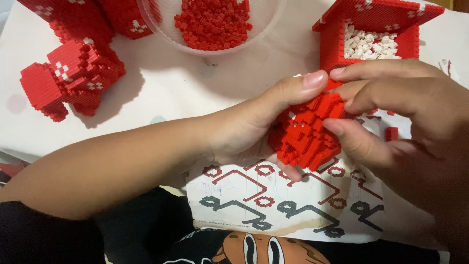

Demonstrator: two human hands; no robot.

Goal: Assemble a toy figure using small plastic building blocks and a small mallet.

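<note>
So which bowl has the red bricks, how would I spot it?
Start at the white table and look to its far edge, in the middle. The clear bowl sits there, between the red brick models on the left and the red box on the right. It alone is see-through, with loose red bricks inside; the box holds white ones.

Left hand [254, 129] cradling a red stepped micro-brick piece [305, 134], right hand [400, 105] pinching its top edge, clear plastic bowl [264, 27] of red bricks, printed instruction sheet [288, 205] beneath, red brick box [337, 44] holding white bricks
</note>
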